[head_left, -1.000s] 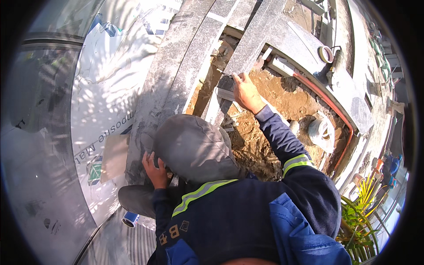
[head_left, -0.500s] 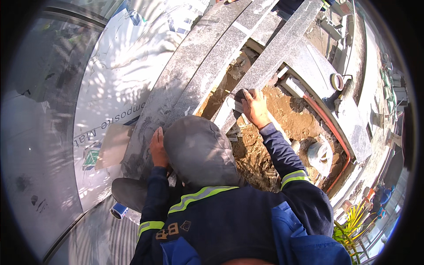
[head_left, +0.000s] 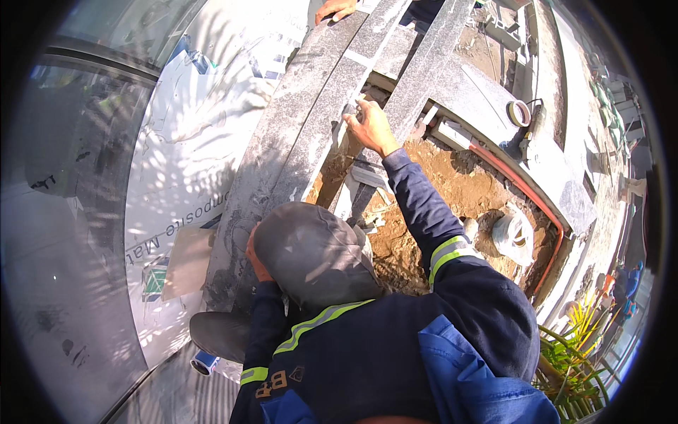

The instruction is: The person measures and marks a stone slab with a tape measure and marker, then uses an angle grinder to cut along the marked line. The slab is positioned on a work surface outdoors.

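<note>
Grey slab strip: a long, speckled strip (head_left: 337, 106) runs from beside the person's cap (head_left: 305, 247) toward the upper right, along the near side of an open trench.
Right hand: reaches out to the strip's inner edge; the hand (head_left: 376, 132) has its fingers (head_left: 364, 108) bent, tips close together at that edge; whether they pinch something small, I cannot tell.
Left hand: the hand (head_left: 258, 256) lies by the lower end of the stonework, partly hidden behind the cap; I cannot tell how its fingers are set.
Alongside: a wider grey slab (head_left: 300, 106) adjoins the strip on the left.
Across the trench: another grey slab (head_left: 424, 71) slants to the upper right.
Far end: another person's hand (head_left: 335, 9) rests on the stonework.
Trench: brown soil (head_left: 441, 180), a white bundle (head_left: 510, 237) and an orange pipe (head_left: 526, 175) at the right side.
Beyond: a tape roll (head_left: 518, 113) on grey stone.
Left side: white sheeting (head_left: 183, 134) and a beige board (head_left: 189, 263).
</note>
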The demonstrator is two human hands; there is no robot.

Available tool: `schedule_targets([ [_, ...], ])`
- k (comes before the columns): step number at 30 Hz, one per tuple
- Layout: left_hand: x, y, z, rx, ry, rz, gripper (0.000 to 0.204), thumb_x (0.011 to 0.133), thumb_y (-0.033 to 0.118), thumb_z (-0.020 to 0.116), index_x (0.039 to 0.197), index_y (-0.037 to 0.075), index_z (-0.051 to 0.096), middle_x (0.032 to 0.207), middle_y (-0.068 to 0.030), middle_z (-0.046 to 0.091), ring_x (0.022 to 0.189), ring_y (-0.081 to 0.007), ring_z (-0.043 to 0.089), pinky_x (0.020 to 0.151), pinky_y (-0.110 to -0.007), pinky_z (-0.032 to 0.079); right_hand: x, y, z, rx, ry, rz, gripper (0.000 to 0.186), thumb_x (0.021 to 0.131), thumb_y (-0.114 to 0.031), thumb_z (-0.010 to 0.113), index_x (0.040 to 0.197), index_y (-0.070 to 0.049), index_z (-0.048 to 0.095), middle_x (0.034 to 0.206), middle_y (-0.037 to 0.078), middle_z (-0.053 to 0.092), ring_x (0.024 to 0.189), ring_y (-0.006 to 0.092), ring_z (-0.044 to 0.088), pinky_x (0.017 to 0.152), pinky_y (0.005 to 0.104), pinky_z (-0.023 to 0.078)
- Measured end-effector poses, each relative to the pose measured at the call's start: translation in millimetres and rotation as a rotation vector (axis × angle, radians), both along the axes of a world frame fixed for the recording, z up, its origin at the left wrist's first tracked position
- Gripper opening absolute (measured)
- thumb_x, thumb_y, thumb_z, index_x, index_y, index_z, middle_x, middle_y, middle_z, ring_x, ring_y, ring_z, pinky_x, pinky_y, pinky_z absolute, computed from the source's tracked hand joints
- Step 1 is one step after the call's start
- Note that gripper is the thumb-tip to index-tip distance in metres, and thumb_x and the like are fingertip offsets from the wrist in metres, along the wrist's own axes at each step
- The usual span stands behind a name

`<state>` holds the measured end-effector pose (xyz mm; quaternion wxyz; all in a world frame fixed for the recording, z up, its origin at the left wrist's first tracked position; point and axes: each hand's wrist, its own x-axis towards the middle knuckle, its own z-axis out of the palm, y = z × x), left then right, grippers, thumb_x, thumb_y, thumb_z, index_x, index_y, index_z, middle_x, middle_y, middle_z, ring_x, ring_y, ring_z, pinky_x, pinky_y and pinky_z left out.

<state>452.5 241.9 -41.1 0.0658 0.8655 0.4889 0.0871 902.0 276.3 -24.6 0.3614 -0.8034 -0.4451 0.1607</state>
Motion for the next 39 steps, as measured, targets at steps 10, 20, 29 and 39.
schedule_targets([
  [10, -28.1, 6.6, 17.6, -0.056, 0.056, 0.026, 0.062, 0.091, 0.024, 0.067, 0.148, 0.008, 0.046, 0.139, -0.0155, 0.05, 0.129, -0.0346, 0.051, 0.104, -0.047, 0.042, -14.8, -66.1, -23.6, 0.004, 0.087, -0.078, 0.055, 0.095, -0.034, 0.071, 0.128, 0.009, 0.062, 0.119, 0.029, 0.067, 0.116, 0.0434, 0.064, 0.1, 0.0464, 0.051],
  [20, -34.6, 14.9, 29.4, -0.115, 0.131, 0.006, 0.06, 0.087, 0.024, 0.072, 0.139, 0.004, 0.051, 0.127, -0.016, 0.052, 0.122, -0.0349, 0.053, 0.099, -0.048, 0.044, -99.6, -125.7, -19.3, -0.042, 0.329, 0.064, 0.057, 0.097, -0.03, 0.07, 0.134, 0.01, 0.055, 0.121, 0.03, 0.062, 0.119, 0.0448, 0.061, 0.102, 0.048, 0.05],
  [29, -27.9, -9.0, 44.8, -0.244, 0.075, 0.141, 0.069, 0.078, 0.029, 0.079, 0.136, 0.001, 0.053, 0.121, -0.0163, 0.055, 0.119, -0.0357, 0.054, 0.097, -0.05, 0.045, -70.5, -45.6, -22.8, 0.056, 0.349, 0.096, 0.039, 0.098, -0.029, 0.074, 0.099, 0.009, 0.065, 0.076, 0.011, 0.071, 0.069, 0.0176, 0.067, 0.061, 0.0368, 0.051],
  [39, -44.2, -50.6, 9.0, -0.223, 0.097, 0.212, 0.066, 0.083, 0.03, 0.078, 0.137, -0.002, 0.057, 0.132, -0.0186, 0.054, 0.127, -0.035, 0.052, 0.103, -0.059, 0.044, 10.8, -30.1, -100.5, -0.15, 0.349, 0.468, 0.035, 0.099, -0.021, 0.053, 0.121, 0.002, 0.067, 0.106, 0.019, 0.072, 0.09, 0.0327, 0.069, 0.084, 0.0401, 0.054],
])
